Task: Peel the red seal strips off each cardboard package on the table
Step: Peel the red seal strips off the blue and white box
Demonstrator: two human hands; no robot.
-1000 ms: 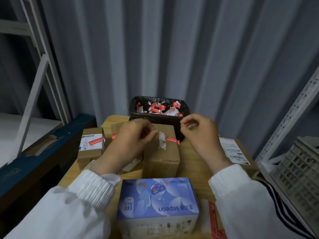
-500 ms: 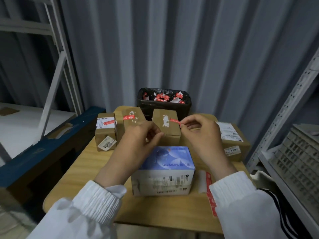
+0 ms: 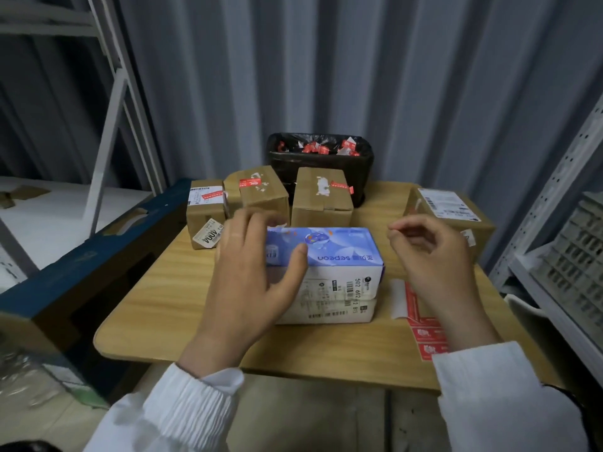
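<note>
Three cardboard packages stand at the far side of the wooden table (image 3: 163,298). The left one (image 3: 205,212) carries a red strip (image 3: 208,195) on its label. The middle one (image 3: 261,194) has a red strip (image 3: 249,183) on top. The right one (image 3: 321,197) bears a partly lifted red strip (image 3: 341,186). A fourth package (image 3: 447,213) sits at the right. My left hand (image 3: 254,275) rests with spread fingers on the left end of a blue box (image 3: 332,252). My right hand (image 3: 430,256) hovers loosely curled to the right of it, holding nothing I can see.
A black-lined bin (image 3: 321,164) with several peeled red strips stands behind the packages. A sheet of red stickers (image 3: 421,324) lies on the table's right edge. Metal shelving (image 3: 554,197) rises at the right, a white frame (image 3: 107,102) and a blue ledge (image 3: 81,256) at the left.
Both hands have pulled back from the right cardboard package toward me. The left hand has come down onto the blue box, and the view has backed away.
</note>
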